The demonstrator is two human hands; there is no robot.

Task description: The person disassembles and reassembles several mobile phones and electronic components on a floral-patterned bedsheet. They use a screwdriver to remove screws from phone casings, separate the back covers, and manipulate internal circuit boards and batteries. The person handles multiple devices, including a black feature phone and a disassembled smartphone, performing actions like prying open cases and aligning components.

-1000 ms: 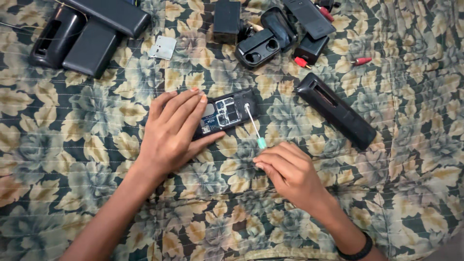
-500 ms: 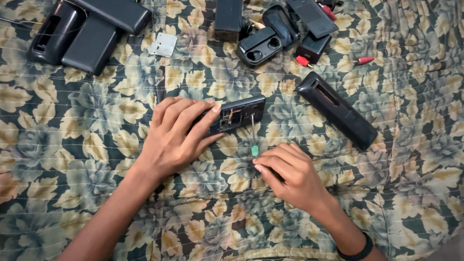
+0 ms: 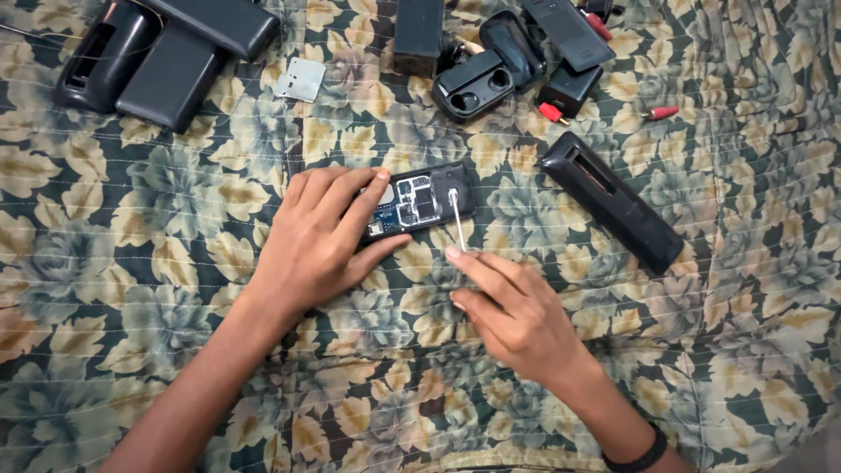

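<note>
Hands work on the floral cloth (image 3: 175, 350): left hand (image 3: 320, 236) pins the opened phone (image 3: 420, 200) by its edges; right hand (image 3: 512, 311) pinches a light cotton swab (image 3: 456, 219), tip on the seemingly fragile circuit board.

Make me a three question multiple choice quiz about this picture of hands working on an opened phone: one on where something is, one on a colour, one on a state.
1. Where is the tip of the cotton swab?
A. On the opened phone
B. On the silver plate
C. Inside the earbud case

2. What colour is the band on the right wrist?
A. White
B. Black
C. Yellow

3. How is the phone being kept?
A. Lying untouched
B. Lifted clear of the cloth
C. Steadied by the left hand

Answers: 1 A, the swab's white tip rests on the exposed board. 2 B, a dark band circles the wrist of the right hand. 3 C, the left fingers and thumb grip the phone's end.
</note>
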